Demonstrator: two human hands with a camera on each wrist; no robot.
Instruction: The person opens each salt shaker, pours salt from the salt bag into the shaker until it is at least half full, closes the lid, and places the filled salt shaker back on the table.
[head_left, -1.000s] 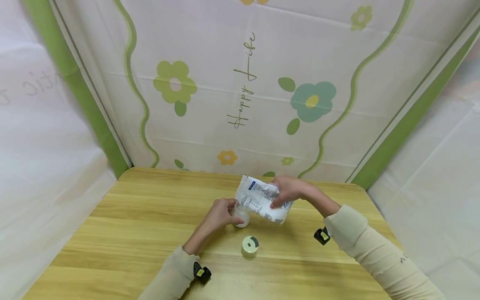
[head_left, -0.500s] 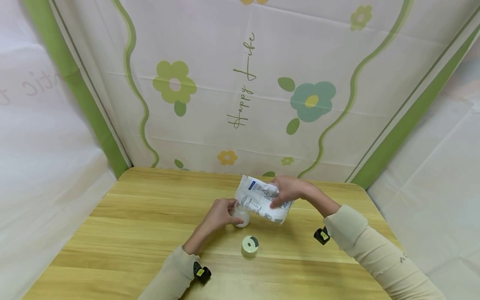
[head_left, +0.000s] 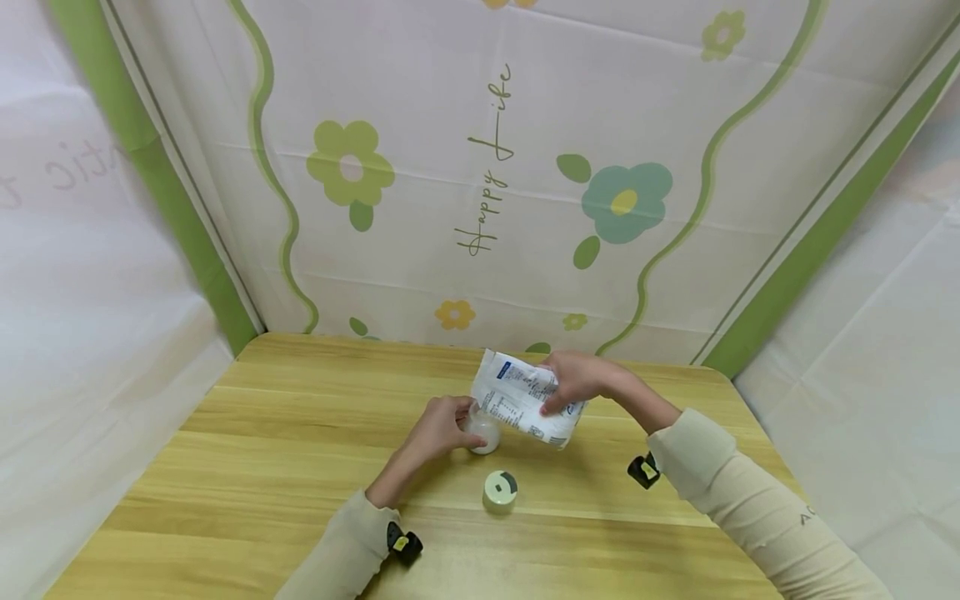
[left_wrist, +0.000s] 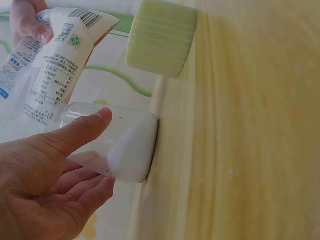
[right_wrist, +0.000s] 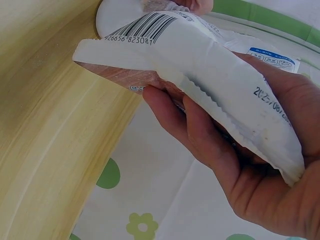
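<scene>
My left hand (head_left: 438, 432) holds a small clear jar (left_wrist: 132, 145) upright on the table, thumb on one side and fingers on the other. White powder or grains lie sloped in the bottom of the jar, as the left wrist view shows. A white printed bag (head_left: 517, 400) is tilted over the jar, its lower left end at the jar's mouth. My right hand (head_left: 581, 382) grips this bag near its right end, thumb on the printed face. Whether anything flows out is hidden. Nearer to me stands a pale green round lid (head_left: 499, 493), touched by neither hand.
The wooden table (head_left: 300, 433) extends around the hands. Behind it hangs a white curtain (head_left: 420, 275) with flower prints, and similar cloth closes both sides. Each wrist carries a small black camera, such as the left one (head_left: 405, 546).
</scene>
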